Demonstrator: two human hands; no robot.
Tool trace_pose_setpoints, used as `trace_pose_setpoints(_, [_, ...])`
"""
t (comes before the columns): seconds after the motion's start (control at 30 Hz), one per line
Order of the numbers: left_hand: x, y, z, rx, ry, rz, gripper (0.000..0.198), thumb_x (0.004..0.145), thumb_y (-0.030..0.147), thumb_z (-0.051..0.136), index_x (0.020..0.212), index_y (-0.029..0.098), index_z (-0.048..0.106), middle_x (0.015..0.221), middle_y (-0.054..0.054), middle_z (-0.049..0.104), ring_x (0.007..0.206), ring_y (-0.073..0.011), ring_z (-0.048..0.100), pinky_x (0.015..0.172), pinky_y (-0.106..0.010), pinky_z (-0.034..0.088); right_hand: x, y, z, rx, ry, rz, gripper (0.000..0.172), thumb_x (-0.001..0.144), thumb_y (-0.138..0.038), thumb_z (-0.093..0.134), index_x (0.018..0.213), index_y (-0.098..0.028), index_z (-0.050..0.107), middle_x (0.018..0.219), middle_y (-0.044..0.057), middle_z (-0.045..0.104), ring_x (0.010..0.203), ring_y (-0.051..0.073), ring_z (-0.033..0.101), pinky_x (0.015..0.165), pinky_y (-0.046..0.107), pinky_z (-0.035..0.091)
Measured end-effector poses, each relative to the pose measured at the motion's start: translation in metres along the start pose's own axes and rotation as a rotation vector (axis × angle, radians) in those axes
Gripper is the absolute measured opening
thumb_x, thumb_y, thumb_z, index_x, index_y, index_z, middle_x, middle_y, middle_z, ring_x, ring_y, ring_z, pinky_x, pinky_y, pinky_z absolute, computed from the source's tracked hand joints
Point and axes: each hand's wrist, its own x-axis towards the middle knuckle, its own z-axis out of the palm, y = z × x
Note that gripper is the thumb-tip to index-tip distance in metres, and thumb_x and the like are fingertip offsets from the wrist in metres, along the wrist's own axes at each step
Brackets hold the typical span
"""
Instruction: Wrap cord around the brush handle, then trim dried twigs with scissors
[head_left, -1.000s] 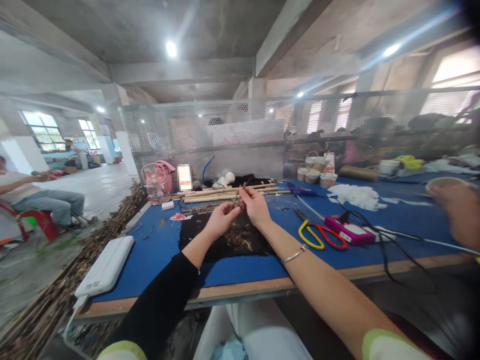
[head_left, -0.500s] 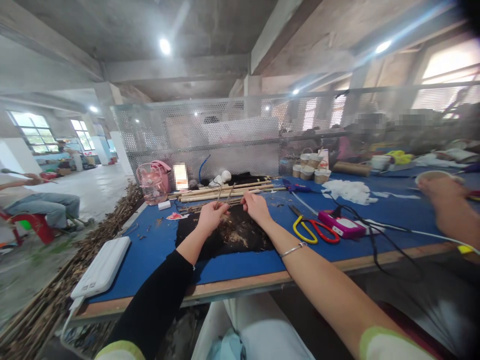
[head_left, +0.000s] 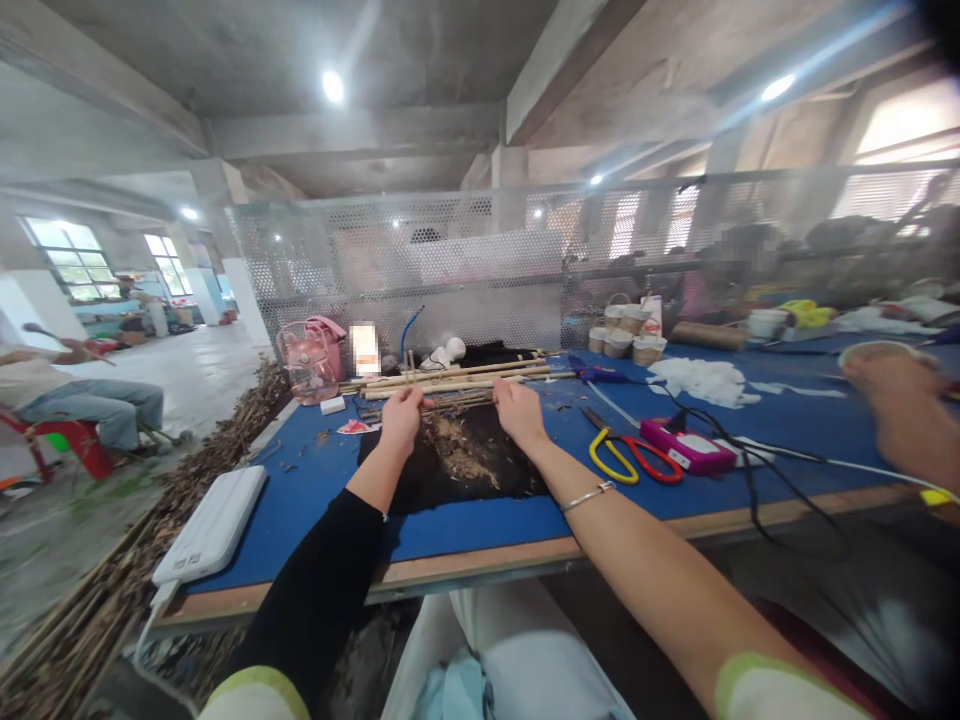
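My left hand (head_left: 402, 418) is closed, with thin twigs (head_left: 410, 368) sticking up from its fingers. My right hand (head_left: 519, 412) is pinched at the far right edge of a dark cloth (head_left: 420, 480); whatever its fingers hold is too small to make out. Brown plant scraps (head_left: 461, 452) lie on the cloth between my hands. Behind them, several thin brown sticks (head_left: 465, 403) rest crosswise, and longer pale sticks (head_left: 487, 374) lie farther back. Scissors (head_left: 634, 457) with one yellow and one red handle lie to the right of my right wrist.
On the blue table (head_left: 315, 520) are a white power bank (head_left: 214, 522), a pink clear bottle (head_left: 311, 365), a purple box (head_left: 686, 447) with cables, a glue gun (head_left: 596, 370), white fluff (head_left: 709, 380) and small tubs (head_left: 619, 340). At right, another person's hand (head_left: 892, 375) holds a round object.
My left hand has moved left, away from my right hand, with thin twigs still in its fingers. My right hand stays near the cloth's right edge. The view has shifted slightly.
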Motion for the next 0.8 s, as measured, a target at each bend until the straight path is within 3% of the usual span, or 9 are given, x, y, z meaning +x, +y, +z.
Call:
trace_pose_setpoints(0.1, [0.007, -0.001, -0.010, -0.027, 0.071, -0.057, 0.023, 0.076, 0.036, 0.050, 0.077, 0.013, 0.055, 0.058, -0.001, 0.061, 0.033, -0.0037, 0.027, 0.036, -0.019, 0.019, 0.003, 0.006, -0.002, 0.113, -0.020, 0.049, 0.049, 0.085, -0.052, 0.031, 0.050, -0.020, 0.044, 0.046, 0.001, 0.049, 0.050, 0.014, 0.047, 0.056, 0.025, 0.033])
trace_pose_setpoints(0.23, [0.005, -0.003, -0.011, 0.015, -0.154, -0.172, 0.019, 0.077, 0.032, 0.049, 0.069, 0.015, 0.049, 0.061, -0.004, 0.063, 0.035, -0.0047, 0.033, 0.037, -0.019, 0.023, -0.002, 0.005, 0.004, 0.352, -0.401, 0.110, 0.049, 0.082, -0.056, 0.035, 0.051, -0.020, 0.044, 0.040, -0.004, 0.041, 0.039, 0.010, 0.037, 0.047, 0.024, 0.031])
trace_pose_setpoints(0.33, [-0.001, -0.005, -0.006, 0.229, -0.261, -0.168, 0.015, 0.077, 0.028, 0.049, 0.067, 0.016, 0.049, 0.056, -0.003, 0.061, 0.040, -0.0086, 0.042, 0.044, -0.021, 0.033, -0.007, 0.001, 0.009, 0.408, -0.521, 0.098, 0.049, 0.080, -0.058, 0.038, 0.051, -0.019, 0.045, 0.040, -0.005, 0.041, 0.038, 0.008, 0.034, 0.045, 0.023, 0.029])
trace_pose_setpoints(0.5, [0.003, -0.015, -0.012, 0.740, -0.128, 0.153, 0.014, 0.068, 0.016, 0.055, 0.054, 0.018, 0.051, 0.062, -0.009, 0.061, 0.070, -0.0212, 0.059, 0.066, -0.028, 0.041, -0.010, -0.001, 0.012, 0.369, -0.543, 0.079, 0.052, 0.079, -0.061, 0.038, 0.049, -0.019, 0.044, 0.040, -0.005, 0.041, 0.039, 0.008, 0.036, 0.046, 0.023, 0.030])
trace_pose_setpoints(0.7, [0.008, -0.024, -0.023, 0.826, -0.002, 0.050, 0.012, 0.063, 0.019, 0.061, 0.054, 0.017, 0.054, 0.070, -0.016, 0.063, 0.089, -0.0295, 0.059, 0.078, -0.033, 0.040, -0.011, 0.002, 0.014, 0.335, -0.554, 0.046, 0.053, 0.080, -0.061, 0.036, 0.049, -0.018, 0.043, 0.040, -0.005, 0.041, 0.039, 0.008, 0.035, 0.047, 0.023, 0.030])
trace_pose_setpoints(0.8, [0.001, -0.014, -0.019, 0.832, 0.073, 0.166, 0.013, 0.066, 0.027, 0.062, 0.061, 0.016, 0.059, 0.079, -0.017, 0.064, 0.095, -0.0303, 0.056, 0.082, -0.035, 0.038, -0.012, 0.001, 0.014, 0.343, -0.551, 0.054, 0.053, 0.079, -0.061, 0.037, 0.048, -0.018, 0.042, 0.039, -0.005, 0.040, 0.039, 0.008, 0.035, 0.046, 0.023, 0.029])
